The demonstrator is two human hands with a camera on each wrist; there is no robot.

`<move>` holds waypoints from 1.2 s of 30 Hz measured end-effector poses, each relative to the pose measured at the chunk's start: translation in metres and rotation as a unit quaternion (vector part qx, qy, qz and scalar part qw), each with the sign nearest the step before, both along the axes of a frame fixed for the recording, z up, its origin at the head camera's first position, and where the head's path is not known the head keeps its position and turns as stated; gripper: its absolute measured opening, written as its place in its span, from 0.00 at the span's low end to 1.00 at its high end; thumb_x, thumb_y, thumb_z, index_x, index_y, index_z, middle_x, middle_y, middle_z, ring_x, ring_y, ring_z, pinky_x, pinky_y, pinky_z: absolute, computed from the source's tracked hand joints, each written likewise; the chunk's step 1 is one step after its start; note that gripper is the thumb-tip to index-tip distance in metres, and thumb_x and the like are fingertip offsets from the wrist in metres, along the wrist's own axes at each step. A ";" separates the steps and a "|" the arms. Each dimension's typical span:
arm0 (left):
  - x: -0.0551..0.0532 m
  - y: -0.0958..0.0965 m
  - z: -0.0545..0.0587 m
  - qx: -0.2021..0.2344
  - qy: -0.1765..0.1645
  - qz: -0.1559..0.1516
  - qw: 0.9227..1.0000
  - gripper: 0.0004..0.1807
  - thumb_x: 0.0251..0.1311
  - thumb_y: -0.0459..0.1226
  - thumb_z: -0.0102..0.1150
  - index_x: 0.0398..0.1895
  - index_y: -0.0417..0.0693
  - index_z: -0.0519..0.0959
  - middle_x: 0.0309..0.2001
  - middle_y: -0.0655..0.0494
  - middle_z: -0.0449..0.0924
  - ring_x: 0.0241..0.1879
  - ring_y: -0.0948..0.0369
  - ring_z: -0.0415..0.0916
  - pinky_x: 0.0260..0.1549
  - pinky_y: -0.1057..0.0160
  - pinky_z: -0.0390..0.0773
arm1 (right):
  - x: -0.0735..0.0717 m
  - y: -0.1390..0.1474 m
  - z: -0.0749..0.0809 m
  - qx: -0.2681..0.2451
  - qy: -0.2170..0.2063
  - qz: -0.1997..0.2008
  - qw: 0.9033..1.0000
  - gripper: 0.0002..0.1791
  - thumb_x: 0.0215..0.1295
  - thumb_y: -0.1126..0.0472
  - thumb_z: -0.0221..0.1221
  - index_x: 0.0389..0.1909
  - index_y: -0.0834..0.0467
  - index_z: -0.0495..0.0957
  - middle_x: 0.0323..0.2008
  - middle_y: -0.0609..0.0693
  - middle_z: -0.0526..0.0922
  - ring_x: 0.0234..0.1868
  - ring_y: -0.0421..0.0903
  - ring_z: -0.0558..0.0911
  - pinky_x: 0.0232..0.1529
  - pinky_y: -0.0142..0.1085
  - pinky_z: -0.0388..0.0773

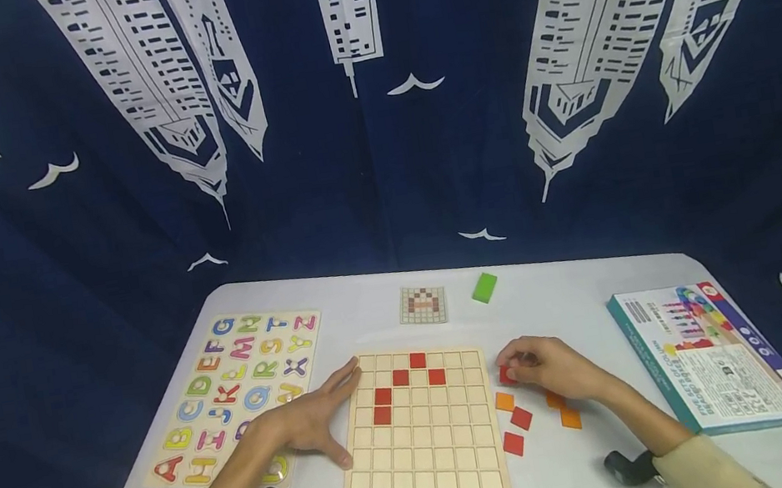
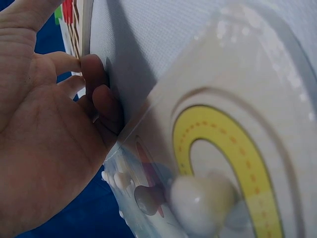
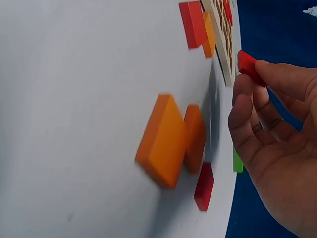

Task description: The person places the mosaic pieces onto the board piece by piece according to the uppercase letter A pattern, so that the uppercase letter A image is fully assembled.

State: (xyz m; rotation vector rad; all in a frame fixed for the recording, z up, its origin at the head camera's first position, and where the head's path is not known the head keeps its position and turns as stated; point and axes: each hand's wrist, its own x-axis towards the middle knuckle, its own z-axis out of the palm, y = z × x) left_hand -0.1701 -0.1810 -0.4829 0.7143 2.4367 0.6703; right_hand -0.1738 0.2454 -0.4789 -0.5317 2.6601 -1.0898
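A square wooden grid board [image 1: 428,441] lies in the middle of the table, with several red tiles [image 1: 382,397] set in its far cells. My left hand [image 1: 311,420] rests along the board's left edge, thumb and fingers spread against it. Just off the right edge, my right hand [image 1: 554,367] pinches a red square tile [image 3: 251,69] between thumb and fingers, raised over the table in the right wrist view. Loose red tiles [image 1: 513,443] and orange tiles [image 3: 161,144] lie near and below that hand.
At the left is an alphabet board [image 1: 189,413] with knobbed letters, partly under my left forearm. A pattern card [image 1: 423,305] and a green block [image 1: 484,287] lie beyond the grid board. A puzzle box [image 1: 719,355] occupies the right side.
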 end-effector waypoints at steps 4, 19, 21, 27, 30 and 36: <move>0.001 0.001 0.001 0.004 -0.005 0.005 1.000 0.75 0.29 0.53 0.84 0.82 0.50 0.46 0.82 0.59 0.28 0.80 0.50 0.37 0.73 0.46 0.58 | 0.000 -0.008 0.000 -0.003 -0.005 0.001 1.000 0.09 0.66 0.62 0.64 0.46 0.51 0.85 0.35 0.42 0.80 0.38 0.44 0.77 0.36 0.30 0.76; 0.001 0.001 -0.001 0.005 -0.003 0.007 1.000 0.75 0.28 0.53 0.84 0.82 0.50 0.46 0.82 0.60 0.28 0.80 0.50 0.38 0.73 0.46 0.60 | -0.003 -0.037 -0.001 -0.035 -0.021 0.023 0.999 0.10 0.66 0.63 0.64 0.45 0.48 0.86 0.35 0.42 0.80 0.39 0.44 0.78 0.38 0.31 0.78; 0.000 0.001 -0.001 0.005 -0.002 0.006 1.000 0.75 0.28 0.53 0.84 0.82 0.50 0.46 0.82 0.60 0.28 0.80 0.50 0.38 0.72 0.46 0.60 | -0.003 -0.040 -0.001 -0.041 -0.027 0.025 0.998 0.10 0.66 0.62 0.64 0.45 0.48 0.86 0.36 0.43 0.80 0.40 0.45 0.78 0.39 0.31 0.78; 0.000 0.002 -0.001 0.002 0.001 0.005 1.000 0.75 0.28 0.53 0.84 0.82 0.50 0.46 0.82 0.60 0.28 0.80 0.51 0.38 0.73 0.47 0.59 | -0.003 -0.051 0.001 -0.050 -0.029 0.038 0.998 0.09 0.67 0.62 0.64 0.46 0.50 0.86 0.36 0.42 0.80 0.40 0.44 0.79 0.38 0.31 0.79; 0.000 0.002 -0.001 -0.001 0.003 0.004 1.000 0.75 0.28 0.54 0.84 0.82 0.50 0.46 0.82 0.60 0.28 0.80 0.51 0.38 0.72 0.47 0.60 | -0.004 -0.056 0.001 -0.051 -0.028 0.044 0.997 0.10 0.67 0.62 0.63 0.46 0.50 0.86 0.36 0.42 0.81 0.39 0.43 0.80 0.39 0.31 0.80; 0.001 0.002 -0.001 -0.003 0.004 0.002 1.000 0.75 0.29 0.53 0.84 0.82 0.50 0.46 0.82 0.59 0.28 0.80 0.51 0.39 0.72 0.47 0.61 | -0.002 -0.067 -0.001 -0.062 -0.022 0.061 0.996 0.09 0.67 0.63 0.63 0.45 0.50 0.85 0.37 0.42 0.82 0.38 0.41 0.81 0.40 0.30 0.81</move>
